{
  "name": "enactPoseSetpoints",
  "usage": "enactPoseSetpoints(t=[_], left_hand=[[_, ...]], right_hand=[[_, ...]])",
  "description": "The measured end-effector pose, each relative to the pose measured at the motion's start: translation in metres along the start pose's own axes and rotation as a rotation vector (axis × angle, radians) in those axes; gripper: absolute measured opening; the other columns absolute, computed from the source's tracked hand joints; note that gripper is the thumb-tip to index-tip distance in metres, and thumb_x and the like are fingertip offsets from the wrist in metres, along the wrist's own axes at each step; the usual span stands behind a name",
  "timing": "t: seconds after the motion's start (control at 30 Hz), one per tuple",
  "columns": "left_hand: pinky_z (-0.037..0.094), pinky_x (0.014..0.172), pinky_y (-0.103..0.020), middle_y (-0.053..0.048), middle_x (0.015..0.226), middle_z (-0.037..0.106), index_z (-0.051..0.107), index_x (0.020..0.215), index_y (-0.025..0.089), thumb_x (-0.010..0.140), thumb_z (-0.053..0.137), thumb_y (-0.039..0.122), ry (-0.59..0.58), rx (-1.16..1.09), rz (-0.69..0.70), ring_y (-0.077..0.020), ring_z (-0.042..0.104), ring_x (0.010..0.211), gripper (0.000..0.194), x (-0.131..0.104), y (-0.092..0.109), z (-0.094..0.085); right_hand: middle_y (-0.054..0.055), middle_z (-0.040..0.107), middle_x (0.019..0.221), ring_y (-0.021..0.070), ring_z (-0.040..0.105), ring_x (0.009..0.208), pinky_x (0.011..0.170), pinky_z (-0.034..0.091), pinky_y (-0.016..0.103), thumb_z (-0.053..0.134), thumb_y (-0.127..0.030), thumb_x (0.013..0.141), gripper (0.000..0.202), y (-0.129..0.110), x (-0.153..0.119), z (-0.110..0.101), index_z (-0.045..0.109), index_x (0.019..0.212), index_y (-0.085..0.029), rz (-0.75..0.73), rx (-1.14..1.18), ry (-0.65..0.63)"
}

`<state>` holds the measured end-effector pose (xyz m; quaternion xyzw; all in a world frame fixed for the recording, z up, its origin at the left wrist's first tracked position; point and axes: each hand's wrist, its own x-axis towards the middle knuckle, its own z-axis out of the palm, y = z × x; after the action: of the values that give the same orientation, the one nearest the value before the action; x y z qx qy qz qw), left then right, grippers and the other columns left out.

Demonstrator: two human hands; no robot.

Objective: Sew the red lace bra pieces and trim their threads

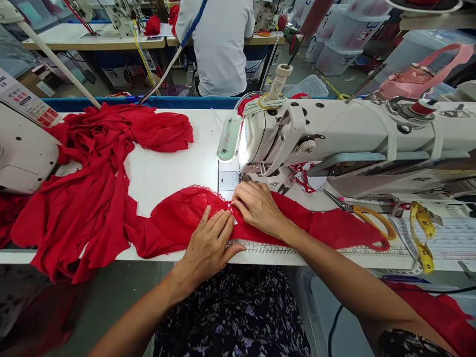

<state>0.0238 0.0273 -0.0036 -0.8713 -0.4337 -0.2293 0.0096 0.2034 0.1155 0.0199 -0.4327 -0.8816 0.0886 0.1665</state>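
A red lace-edged garment [174, 218] stretches across the front of the sewing table, looking like a bra with moulded cups. My left hand [212, 235] lies flat on it, fingers spread over the lace near the middle. Just right of it, my right hand [258, 206] has its fingers curled and pinched on the garment's centre, close below the needle area. The sewing machine [282, 139] stands right behind my right hand, its presser foot partly hidden by the fingers. To the right, the garment's other side [334, 228] ends in a narrow loop.
A heap of red fabric pieces [96, 183] covers the table's left side. Yellow-handled scissors [372, 218] and a yellow measuring tape [422, 238] lie at right beside papers [451, 238]. A ruler strip [267, 247] runs along the front edge. A person [219, 47] sits ahead.
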Motion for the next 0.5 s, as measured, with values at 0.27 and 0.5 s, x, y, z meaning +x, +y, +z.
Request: enactPoseSetpoints(t=[0.27, 0.5], left_hand=[[0.032, 0.119, -0.057, -0.012, 0.126, 0.067, 0.056, 0.129, 0.010, 0.098, 0.052, 0.041, -0.078, -0.065, 0.048, -0.0251, 0.061, 0.120, 0.044, 0.001, -0.006, -0.020], [0.036, 0.115, -0.059, -0.020, 0.144, 0.052, 0.049, 0.139, 0.011, 0.096, 0.049, 0.053, -0.149, -0.039, 0.105, -0.0319, 0.047, 0.136, 0.060, 0.004, -0.019, -0.015]], right_hand=[[0.004, 0.061, 0.094, 0.0197, 0.051, 0.090, 0.082, 0.032, 0.035, 0.049, -0.020, 0.097, 0.010, -0.006, -0.017, -0.009, 0.056, 0.090, -0.019, -0.047, 0.005, -0.064], [0.005, 0.060, 0.094, 0.0195, 0.051, 0.088, 0.077, 0.033, 0.033, 0.049, -0.026, 0.099, 0.013, -0.003, -0.013, -0.010, 0.055, 0.090, -0.019, -0.058, -0.008, -0.101]])
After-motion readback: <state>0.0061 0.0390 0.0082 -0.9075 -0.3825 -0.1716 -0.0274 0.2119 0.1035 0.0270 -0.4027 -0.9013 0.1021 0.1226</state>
